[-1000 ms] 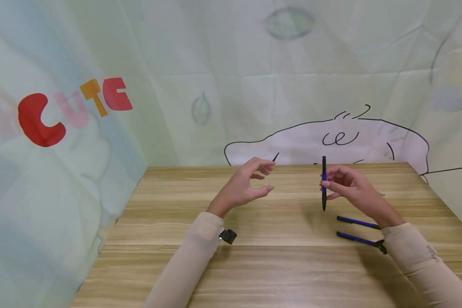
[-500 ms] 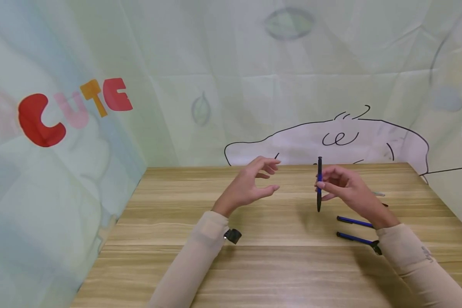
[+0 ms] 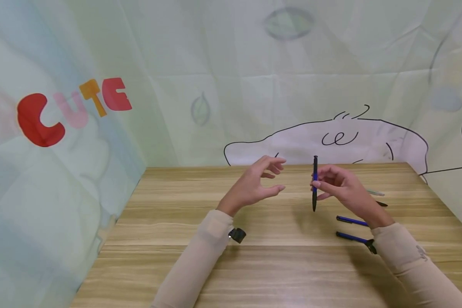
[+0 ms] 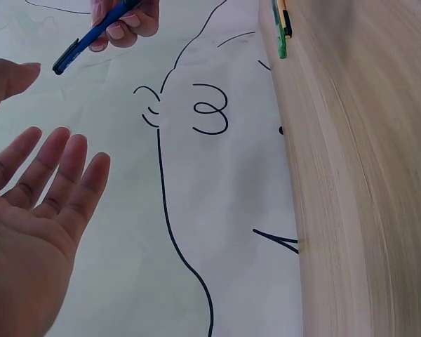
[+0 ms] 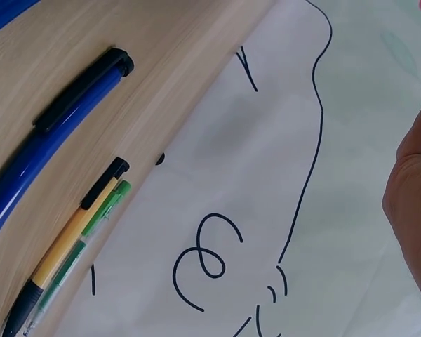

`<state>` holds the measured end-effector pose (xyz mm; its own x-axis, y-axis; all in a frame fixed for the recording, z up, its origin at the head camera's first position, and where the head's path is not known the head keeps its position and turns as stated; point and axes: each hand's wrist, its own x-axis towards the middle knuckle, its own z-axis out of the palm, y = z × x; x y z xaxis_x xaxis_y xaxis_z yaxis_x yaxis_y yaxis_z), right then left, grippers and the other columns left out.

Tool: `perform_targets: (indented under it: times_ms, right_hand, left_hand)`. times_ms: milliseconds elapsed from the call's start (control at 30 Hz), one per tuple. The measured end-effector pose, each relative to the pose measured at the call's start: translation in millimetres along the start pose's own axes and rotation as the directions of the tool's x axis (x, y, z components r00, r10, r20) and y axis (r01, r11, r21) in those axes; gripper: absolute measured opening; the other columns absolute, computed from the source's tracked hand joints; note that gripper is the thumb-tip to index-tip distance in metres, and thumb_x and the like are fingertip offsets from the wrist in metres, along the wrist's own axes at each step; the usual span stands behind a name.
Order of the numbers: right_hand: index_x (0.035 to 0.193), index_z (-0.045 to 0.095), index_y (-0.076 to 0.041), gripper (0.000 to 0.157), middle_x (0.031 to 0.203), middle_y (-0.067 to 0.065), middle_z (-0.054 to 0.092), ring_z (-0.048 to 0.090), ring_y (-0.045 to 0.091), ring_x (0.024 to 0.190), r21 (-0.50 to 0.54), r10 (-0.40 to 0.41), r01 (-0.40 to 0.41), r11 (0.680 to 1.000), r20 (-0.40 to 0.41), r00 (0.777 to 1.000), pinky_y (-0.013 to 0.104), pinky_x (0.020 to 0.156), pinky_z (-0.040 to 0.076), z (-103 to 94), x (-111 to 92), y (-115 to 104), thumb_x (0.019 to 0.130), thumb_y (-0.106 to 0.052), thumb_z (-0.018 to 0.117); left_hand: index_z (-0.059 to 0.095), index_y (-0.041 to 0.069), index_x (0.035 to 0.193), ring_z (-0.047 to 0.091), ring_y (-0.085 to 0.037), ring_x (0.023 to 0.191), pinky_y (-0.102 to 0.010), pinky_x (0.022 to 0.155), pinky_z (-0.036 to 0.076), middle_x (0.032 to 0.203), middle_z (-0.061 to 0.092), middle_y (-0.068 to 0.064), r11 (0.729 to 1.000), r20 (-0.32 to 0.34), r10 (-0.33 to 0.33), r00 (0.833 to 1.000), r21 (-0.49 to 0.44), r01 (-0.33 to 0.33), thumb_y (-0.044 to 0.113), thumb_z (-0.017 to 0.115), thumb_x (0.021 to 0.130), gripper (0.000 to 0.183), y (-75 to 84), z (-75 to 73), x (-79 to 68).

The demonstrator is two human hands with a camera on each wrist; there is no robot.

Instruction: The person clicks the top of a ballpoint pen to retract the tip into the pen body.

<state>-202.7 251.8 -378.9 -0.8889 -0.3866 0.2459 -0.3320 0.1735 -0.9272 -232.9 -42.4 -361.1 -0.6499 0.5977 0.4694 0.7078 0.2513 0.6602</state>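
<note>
Drifting leftward, the right hand (image 3: 340, 185) pinches a slim blue-and-black plastic pen (image 3: 315, 173) between thumb and fingers, upright, dark tip down, clear of the pale wood-grain table (image 3: 177, 256). The left hand (image 3: 250, 185) has edged rightward to face it, thumb apart from gently bent fingers, holding nothing. The gap is narrower than a second ago, yet pen and left hand don't touch; to my eye the pen comes easier within both hands' reach, though only one has it. Two more blue pens (image 3: 352, 237) lie unmoved by the right wrist; a yellow-and-black pen (image 5: 59, 246) rests just beside a clear-and-green pen (image 5: 71, 261).
</note>
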Motion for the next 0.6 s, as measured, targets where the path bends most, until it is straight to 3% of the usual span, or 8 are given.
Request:
perform_targets:
  times_ms: [333,600]
  right_hand:
    - [0.121,0.055,0.006,0.025,0.109,0.020,0.066,0.070,0.020,0.094,0.018,-0.014,0.013,1.000,0.009,1.000,0.042,0.075,0.063,4.2,2.3,-1.6,0.102,-0.009,0.061]
    - [0.120,0.057,0.002,0.023,0.108,0.016,0.067,0.070,0.021,0.095,0.014,-0.011,0.011,1.000,0.010,1.000,0.043,0.075,0.064,6.7,4.2,-3.9,0.102,-0.011,0.062]
  left_hand:
    - [0.050,0.014,0.144,0.060,-0.012,0.112,-0.028,0.099,0.054,0.127,0.059,-0.001,1.000,0.011,-0.006,1.000,-0.004,0.006,0.018,0.079,0.089,0.063,2.1,4.2,5.2]
    - [0.050,0.014,0.144,0.061,-0.012,0.110,-0.027,0.099,0.054,0.125,0.059,-0.001,1.000,0.014,0.009,1.000,-0.012,-0.009,0.016,0.080,0.088,0.064,4.3,7.9,9.2]
